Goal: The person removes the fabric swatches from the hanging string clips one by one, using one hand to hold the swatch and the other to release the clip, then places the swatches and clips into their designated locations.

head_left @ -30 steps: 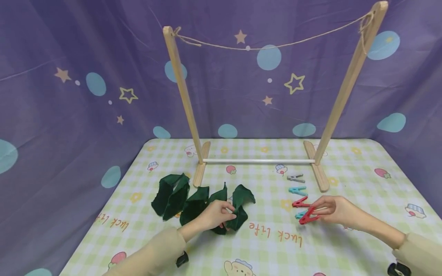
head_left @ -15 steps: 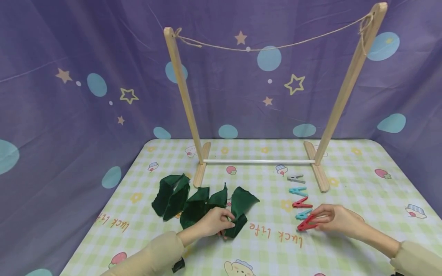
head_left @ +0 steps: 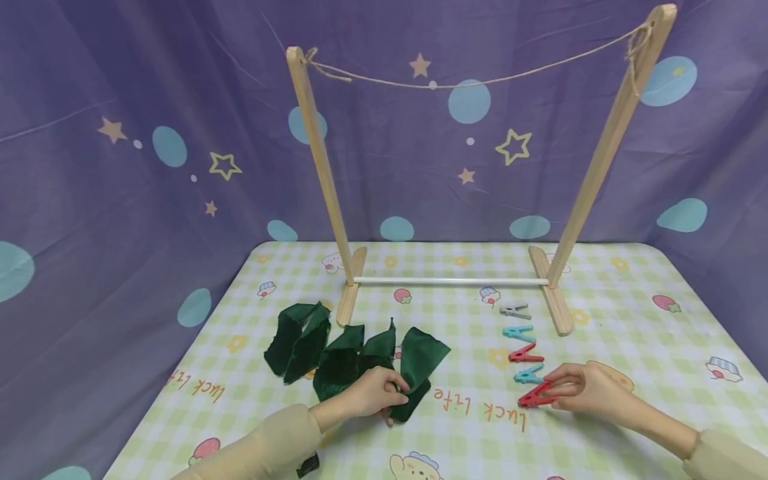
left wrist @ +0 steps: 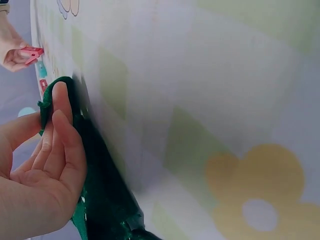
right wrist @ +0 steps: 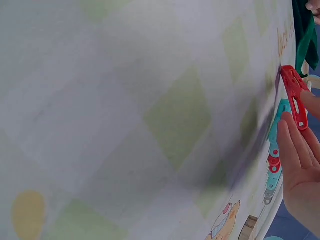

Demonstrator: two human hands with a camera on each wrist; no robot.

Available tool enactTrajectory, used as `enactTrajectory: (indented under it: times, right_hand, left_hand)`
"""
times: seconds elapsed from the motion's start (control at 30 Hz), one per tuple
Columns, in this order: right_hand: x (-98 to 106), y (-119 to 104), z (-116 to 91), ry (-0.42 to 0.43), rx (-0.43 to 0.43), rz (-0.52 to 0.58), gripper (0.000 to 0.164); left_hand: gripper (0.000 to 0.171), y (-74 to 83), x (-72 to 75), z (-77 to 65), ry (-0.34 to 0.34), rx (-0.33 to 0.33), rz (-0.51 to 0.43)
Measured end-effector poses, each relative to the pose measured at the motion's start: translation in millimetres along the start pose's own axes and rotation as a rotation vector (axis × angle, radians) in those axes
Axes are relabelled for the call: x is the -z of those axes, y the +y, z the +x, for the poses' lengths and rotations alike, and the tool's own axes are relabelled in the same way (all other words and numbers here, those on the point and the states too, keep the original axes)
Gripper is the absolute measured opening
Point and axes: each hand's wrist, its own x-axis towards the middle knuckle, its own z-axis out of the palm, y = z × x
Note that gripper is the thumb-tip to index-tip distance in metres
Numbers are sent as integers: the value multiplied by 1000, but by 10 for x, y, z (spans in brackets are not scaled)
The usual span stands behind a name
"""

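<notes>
My left hand (head_left: 377, 393) pinches the near edge of a dark green cloth piece (head_left: 423, 353), the rightmost of several. In the left wrist view the green cloth (left wrist: 107, 185) folds over a fingertip and trails below the palm. Between the thumb and fingers of my right hand (head_left: 594, 395) is a red clothespin (head_left: 536, 396), low over the table at the near end of a row of pegs. The right wrist view shows this red clothespin (right wrist: 295, 92) tilted, thumb on one side and fingers on the other. A cyan clothespin (head_left: 529, 375) lies just beyond it.
Farther along the row lie a red clothespin (head_left: 525, 353), a cyan clothespin (head_left: 519, 333) and a grey clothespin (head_left: 515, 311). More green cloth (head_left: 298, 340) lies left. Behind stands a wooden frame (head_left: 324, 167) with a sagging twine line (head_left: 414, 85) and a white bottom rod (head_left: 450, 281).
Both hands have shifted slightly nearer the front. The pinched green cloth has spread flatter and wider to the right. The held red clothespin has come down and away from the cyan one.
</notes>
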Motion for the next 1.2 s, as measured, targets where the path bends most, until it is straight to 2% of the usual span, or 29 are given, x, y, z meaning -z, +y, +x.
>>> enactTrajectory:
  times: [0.23, 0.43, 0.53, 0.67, 0.77, 0.87, 0.93, 1.0, 1.1, 1.2]
  right_hand:
    - [-16, 43, -16, 13, 63, -112, 35]
    - [-41, 64, -30, 35, 27, -203, 36]
    - [-45, 55, -25, 38, 34, -229, 37]
    - [-29, 23, -15, 20, 57, -241, 37]
    - [5, -30, -8, 34, 71, -299, 36]
    - [53, -97, 2, 79, 65, -361, 36]
    - [89, -146, 12, 115, 35, -372, 35]
    - [127, -191, 21, 142, 41, -381, 34]
    - [173, -258, 32, 174, 65, -411, 32]
    - [196, -326, 41, 215, 103, -483, 27]
  left_hand:
    - [10, -10, -12, 12, 9, 17, 29]
    - [9, -42, -24, 14, -4, 51, 26]
    - [9, -44, -19, 10, -7, 43, 21]
    - [10, -54, 12, 9, 0, 19, 33]
    - [11, -72, 58, 9, 11, -4, 61]
    - [12, -64, 124, -5, 16, -26, 62]
    - [13, -42, 181, -31, 21, -45, 55]
    - [15, -16, 245, -58, 30, -67, 56]
    - [17, 18, 349, -103, 53, -99, 98]
    - [18, 40, 454, -136, 102, -147, 209]
